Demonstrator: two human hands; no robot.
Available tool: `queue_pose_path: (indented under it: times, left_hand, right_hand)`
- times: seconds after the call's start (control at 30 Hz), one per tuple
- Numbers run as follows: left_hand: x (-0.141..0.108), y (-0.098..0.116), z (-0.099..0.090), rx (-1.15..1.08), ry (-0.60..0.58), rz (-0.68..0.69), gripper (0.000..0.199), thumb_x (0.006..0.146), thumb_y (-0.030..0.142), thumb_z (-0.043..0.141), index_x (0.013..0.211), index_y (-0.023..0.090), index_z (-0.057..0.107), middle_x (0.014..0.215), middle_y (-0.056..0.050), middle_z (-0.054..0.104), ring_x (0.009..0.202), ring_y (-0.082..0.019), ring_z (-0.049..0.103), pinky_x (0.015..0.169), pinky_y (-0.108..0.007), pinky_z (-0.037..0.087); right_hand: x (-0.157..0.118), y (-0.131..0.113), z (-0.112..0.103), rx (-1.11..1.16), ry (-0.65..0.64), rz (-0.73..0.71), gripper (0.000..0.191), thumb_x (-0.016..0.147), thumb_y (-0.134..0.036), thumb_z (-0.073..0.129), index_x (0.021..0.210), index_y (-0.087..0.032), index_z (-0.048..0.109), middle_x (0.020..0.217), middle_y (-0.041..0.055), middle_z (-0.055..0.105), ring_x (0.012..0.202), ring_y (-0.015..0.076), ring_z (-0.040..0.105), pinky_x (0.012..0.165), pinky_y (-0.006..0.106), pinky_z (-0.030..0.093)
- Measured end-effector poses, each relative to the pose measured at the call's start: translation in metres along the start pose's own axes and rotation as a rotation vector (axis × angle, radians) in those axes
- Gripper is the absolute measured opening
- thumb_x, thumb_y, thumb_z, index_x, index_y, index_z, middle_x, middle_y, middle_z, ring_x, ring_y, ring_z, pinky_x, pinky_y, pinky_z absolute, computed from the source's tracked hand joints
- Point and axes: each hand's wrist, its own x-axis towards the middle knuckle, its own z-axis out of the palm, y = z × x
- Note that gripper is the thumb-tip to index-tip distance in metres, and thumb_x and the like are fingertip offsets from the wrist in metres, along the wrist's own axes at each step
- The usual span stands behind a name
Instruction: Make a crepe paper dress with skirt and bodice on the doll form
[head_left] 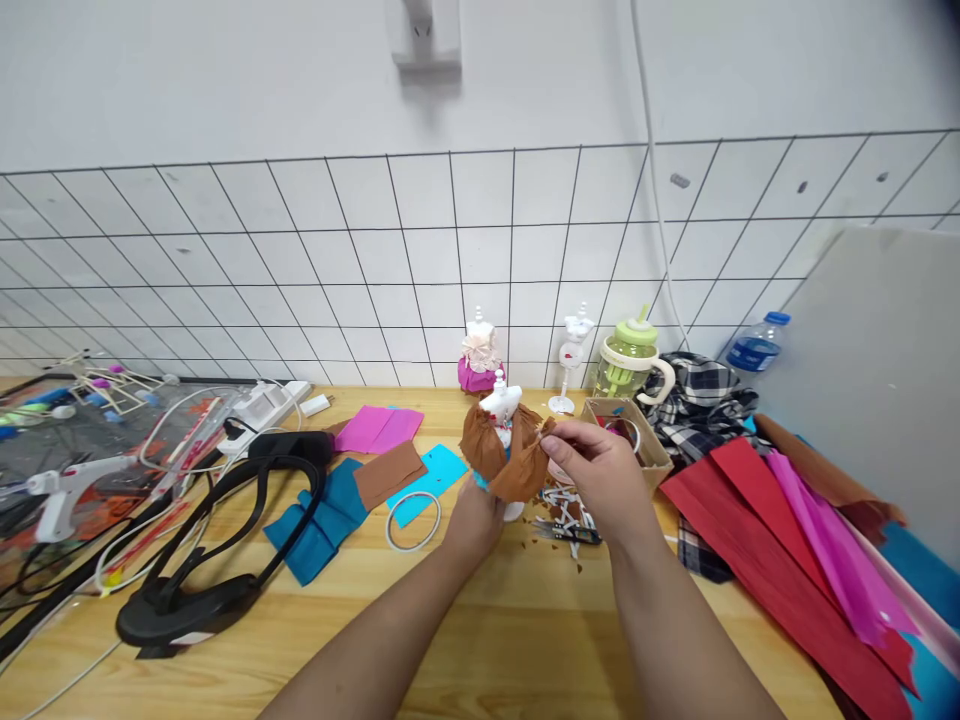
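- The small mannequin (501, 402), wrapped in brown paper (484, 448), is between the two hands above the wooden table (517, 645).
- The left hand (478, 515) is closed around its lower part; the paper hides the fingertips.
- The right hand (596, 465) pinches the paper's right edge, thumb and forefinger together.
- Behind the mannequin stands a figure in a magenta skirt (480, 355); behind it to the right, a bare white figure (571, 352) and a green-lidded cup (628, 362).
- Right of it are a cardboard box (654, 462), checked cloth (694, 400), a water bottle (756, 343) and red paper (757, 550).
- Close on its right, white scraps (574, 508) and a dark-handled tool (581, 534) crowd the space beneath the right hand.
- Left of it lie a white ring (390, 527), blue paper (442, 472), teal paper (322, 525) and a magenta sheet (379, 430); farther left, a black strapped device (225, 500) and a glue gun (71, 490).
- The box's contents are partly covered by the right hand; the tool's type is unclear.
- Both forearms and the red paper are cut off below.
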Motion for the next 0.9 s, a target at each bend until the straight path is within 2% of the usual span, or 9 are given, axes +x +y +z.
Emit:
queue_pose_path:
  times: [0.13, 0.37, 0.6, 0.9]
  left_hand:
    - [-0.014, 0.005, 0.002, -0.037, -0.089, 0.059, 0.031, 0.097, 0.028, 0.034, 0.109, 0.017, 0.06, 0.1, -0.012, 0.068, 0.095, -0.025, 0.062, 0.08, -0.035, 0.048]
    - [-0.02, 0.009, 0.002, -0.056, -0.136, 0.095, 0.033, 0.1, 0.032, 0.027, 0.092, 0.019, 0.056, 0.086, -0.007, 0.064, 0.082, -0.02, 0.059, 0.074, -0.032, 0.046]
    - [-0.02, 0.009, 0.002, -0.048, -0.15, 0.121, 0.03, 0.099, 0.032, 0.029, 0.093, 0.019, 0.055, 0.084, -0.006, 0.062, 0.081, -0.02, 0.058, 0.073, -0.031, 0.045]
    - [-0.02, 0.012, -0.003, -0.025, -0.156, 0.148, 0.03, 0.098, 0.029, 0.029, 0.091, 0.018, 0.057, 0.082, -0.008, 0.062, 0.082, -0.022, 0.058, 0.074, -0.033, 0.045]
  right_hand:
    - [0.003, -0.002, -0.012, -0.082, 0.055, -0.026, 0.024, 0.071, -0.041, 0.074, 0.083, -0.02, 0.076, 0.083, 0.0046, 0.072, 0.074, 0.0195, 0.061, 0.069, 0.033, 0.049]
    - [0.009, -0.009, -0.023, -0.3, 0.179, -0.079, 0.024, 0.073, -0.039, 0.07, 0.084, -0.018, 0.076, 0.075, 0.0036, 0.07, 0.063, 0.0165, 0.057, 0.061, 0.03, 0.046]
    - [0.01, -0.002, -0.02, -0.264, 0.181, -0.077, 0.026, 0.074, -0.041, 0.07, 0.084, -0.018, 0.075, 0.08, 0.0056, 0.072, 0.07, 0.019, 0.061, 0.066, 0.031, 0.048]
    - [0.009, -0.002, -0.014, -0.254, 0.185, -0.046, 0.023, 0.072, -0.038, 0.071, 0.083, -0.018, 0.075, 0.072, 0.0036, 0.071, 0.06, 0.0164, 0.058, 0.057, 0.029, 0.047]
